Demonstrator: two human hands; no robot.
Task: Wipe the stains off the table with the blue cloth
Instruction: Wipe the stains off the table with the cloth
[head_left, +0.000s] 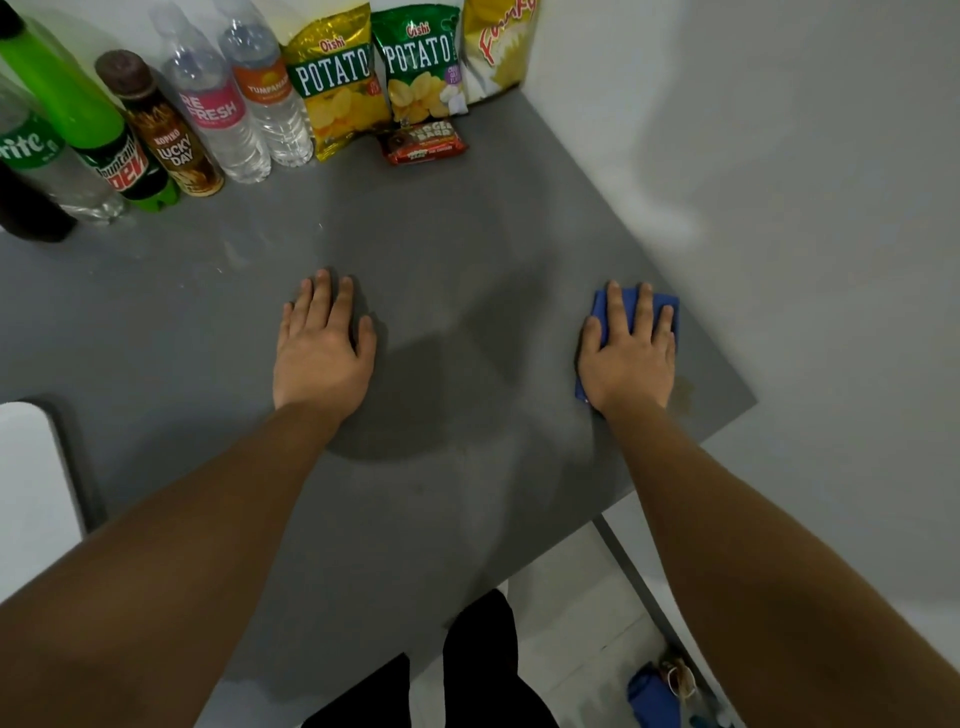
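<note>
The blue cloth (627, 305) lies folded on the grey table (447, 234) near its right edge. My right hand (626, 358) presses flat on top of it, fingers spread, with cloth showing past the fingertips and at the wrist's left side. A faint yellowish stain (683, 395) marks the table just right of that hand, close to the edge. My left hand (322, 345) rests palm down on the bare table near the middle, holding nothing. Small pale specks (223, 260) dot the surface to the left of it.
Along the back stand several drink bottles (171, 124) and water bottles (260, 93), then chip bags (337, 83) and a small red snack pack (423, 141). A white wall closes the right side. A white object (31, 478) sits at the left edge.
</note>
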